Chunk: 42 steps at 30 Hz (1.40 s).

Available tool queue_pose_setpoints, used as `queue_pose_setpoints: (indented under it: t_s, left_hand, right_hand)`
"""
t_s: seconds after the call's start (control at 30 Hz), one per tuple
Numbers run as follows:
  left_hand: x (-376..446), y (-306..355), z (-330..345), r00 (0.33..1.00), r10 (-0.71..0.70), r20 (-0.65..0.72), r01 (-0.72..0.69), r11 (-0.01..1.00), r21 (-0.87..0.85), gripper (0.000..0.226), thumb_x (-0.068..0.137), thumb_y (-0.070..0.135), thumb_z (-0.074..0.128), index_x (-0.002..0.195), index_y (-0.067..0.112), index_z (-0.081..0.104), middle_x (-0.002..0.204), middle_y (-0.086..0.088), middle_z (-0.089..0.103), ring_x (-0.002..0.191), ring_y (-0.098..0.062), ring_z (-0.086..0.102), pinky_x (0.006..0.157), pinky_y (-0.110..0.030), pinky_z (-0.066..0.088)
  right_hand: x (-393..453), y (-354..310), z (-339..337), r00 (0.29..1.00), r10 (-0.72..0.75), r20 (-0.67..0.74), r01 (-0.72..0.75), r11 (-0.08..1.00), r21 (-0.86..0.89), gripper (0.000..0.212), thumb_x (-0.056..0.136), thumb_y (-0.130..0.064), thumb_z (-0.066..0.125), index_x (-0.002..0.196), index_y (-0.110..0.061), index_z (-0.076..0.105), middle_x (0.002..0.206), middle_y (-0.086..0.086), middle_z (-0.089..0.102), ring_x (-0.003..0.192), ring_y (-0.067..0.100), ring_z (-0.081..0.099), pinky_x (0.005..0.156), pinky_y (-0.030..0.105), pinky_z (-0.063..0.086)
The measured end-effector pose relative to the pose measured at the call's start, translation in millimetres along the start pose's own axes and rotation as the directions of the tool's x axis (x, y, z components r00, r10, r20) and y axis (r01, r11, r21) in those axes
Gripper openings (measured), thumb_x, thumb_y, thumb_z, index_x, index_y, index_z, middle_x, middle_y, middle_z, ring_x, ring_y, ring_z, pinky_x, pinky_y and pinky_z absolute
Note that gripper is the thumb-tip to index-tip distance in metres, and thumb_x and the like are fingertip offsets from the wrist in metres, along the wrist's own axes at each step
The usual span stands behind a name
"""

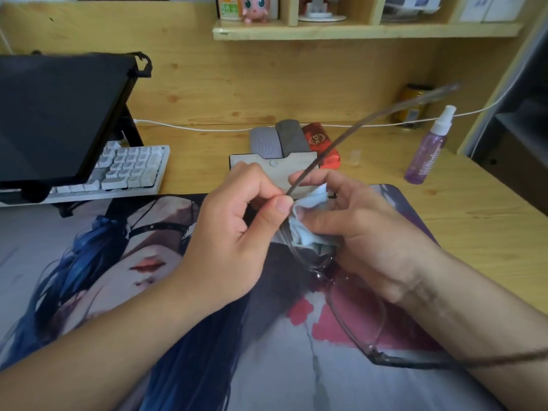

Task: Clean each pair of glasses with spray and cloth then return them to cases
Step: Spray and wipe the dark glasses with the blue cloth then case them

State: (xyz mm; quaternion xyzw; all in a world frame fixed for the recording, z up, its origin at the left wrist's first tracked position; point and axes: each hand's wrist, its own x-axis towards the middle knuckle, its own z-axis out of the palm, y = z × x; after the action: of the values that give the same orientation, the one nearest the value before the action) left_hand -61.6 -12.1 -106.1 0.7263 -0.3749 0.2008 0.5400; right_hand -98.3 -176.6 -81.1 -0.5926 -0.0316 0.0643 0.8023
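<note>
Behind the glasses (314,262), cases (284,140) and spray (427,149) are seen on the bench (474,221). Frame is pinched by left hand (237,232); cloth (308,215) is pressed on by right hand (364,232).

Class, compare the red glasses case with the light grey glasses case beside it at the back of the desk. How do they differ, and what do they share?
The red glasses case is glossy with a gold emblem; the light grey glasses case is matte and textured, with no emblem visible. The red one lies furthest right in the row, angled; the light grey one lies furthest left, roughly straight. Both lie closed on the wooden desk, behind the hands.
</note>
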Motion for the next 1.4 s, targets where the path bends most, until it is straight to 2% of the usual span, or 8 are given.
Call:
queue_pose_setpoints:
  t_s: [0.1,0.4,0.6,0.8,0.97,1.2,1.33,1.4]
  left_hand:
    - [1.9,-2.9,-1.5,0.999,0.029,-0.016,-0.029,0.998,0.048,0.014,0.1,0.02,0.051,0.087,0.023,0.051,0.08,0.012,0.047,0.074,-0.01,0.047,0.072,-0.024,0.035]
    - [1.9,-6.3,-2.1,0.994,0.097,0.053,-0.1,0.994,0.051,0.013,0.1,0.015,0.049,0.088,0.017,0.053,0.08,0.01,0.046,0.076,-0.015,0.047,0.074,-0.026,0.037]
    - [8.3,-7.0,6.0,0.985,0.129,0.113,-0.138,0.987,0.082,0.016,0.097,0.011,0.051,0.082,0.015,0.05,0.078,0.011,0.043,0.076,-0.011,0.044,0.076,-0.02,0.035]
    - [6.0,-3.9,8.0,0.999,-0.025,0.034,0.027,0.998,-0.062,0.021,0.1,0.013,0.053,0.079,0.008,0.052,0.076,0.007,0.052,0.076,-0.006,0.052,0.076,-0.025,0.043]
    - [1.3,-5.1,8.2,0.995,-0.068,-0.077,0.071,0.997,0.031,0.019,0.103,0.018,0.051,0.084,0.02,0.051,0.078,0.004,0.053,0.075,-0.01,0.049,0.072,-0.024,0.04]
    - [7.0,-18.6,-1.7,0.96,0.034,-0.276,0.029,0.974,0.223,0.012,0.105,0.02,0.04,0.098,0.017,0.05,0.093,-0.009,0.055,0.086,-0.024,0.053,0.078,-0.033,0.045]
    - [12.1,-29.5,-26.2,0.918,0.147,-0.368,-0.048,0.963,0.265,0.014,0.106,0.014,0.035,0.1,0.018,0.048,0.093,-0.01,0.051,0.086,-0.02,0.051,0.077,-0.037,0.044]
    - [11.9,-29.8,-29.9,0.917,0.198,-0.347,-0.096,0.953,0.288,0.014,0.105,0.01,0.035,0.099,0.014,0.047,0.093,-0.013,0.05,0.085,-0.026,0.05,0.077,-0.042,0.044]
  right_hand:
    - [2.6,0.0,-3.2,1.0,0.02,0.014,-0.02,1.0,0.022,0.042,0.075,-0.001,0.071,0.116,-0.009,0.063,0.094,0.016,0.069,0.083,0.025,0.068,0.076,0.032,0.057]
    - [-6.5,-4.1,-2.4,0.919,0.166,0.358,-0.085,0.97,-0.23,0.065,0.075,0.032,0.055,0.126,-0.009,0.06,0.108,0.034,0.061,0.097,0.031,0.06,0.084,0.04,0.048]
    - [-5.1,1.5,0.3,0.962,0.113,0.249,-0.04,0.959,-0.281,0.056,0.064,0.021,0.06,0.113,-0.005,0.063,0.1,0.025,0.067,0.091,0.03,0.067,0.078,0.041,0.053]
    - [0.3,1.4,-2.7,0.994,0.065,0.089,-0.07,0.996,0.048,0.068,0.067,0.016,0.068,0.13,-0.008,0.059,0.102,0.019,0.069,0.088,0.029,0.069,0.074,0.036,0.058]
    - [3.3,3.0,-1.6,0.991,-0.035,-0.127,0.044,0.997,0.068,0.033,0.091,0.005,0.063,0.123,0.0,0.061,0.081,0.012,0.068,0.066,0.019,0.066,0.056,0.024,0.051]
    - [9.6,1.8,-16.5,0.932,-0.147,-0.331,0.116,0.987,-0.111,0.019,0.089,0.002,0.068,0.102,-0.011,0.07,0.091,0.013,0.074,0.08,0.026,0.071,0.081,0.044,0.058]
    - [12.0,-14.5,-35.4,0.889,-0.165,-0.428,0.109,0.983,-0.151,0.017,0.091,-0.001,0.065,0.095,-0.017,0.067,0.082,0.012,0.07,0.067,0.02,0.069,0.064,0.038,0.06]
    - [12.6,-15.8,-37.9,0.878,-0.244,-0.412,0.103,0.937,-0.335,0.012,0.093,-0.012,0.069,0.088,-0.022,0.063,0.076,0.01,0.069,0.068,0.021,0.067,0.065,0.048,0.058]
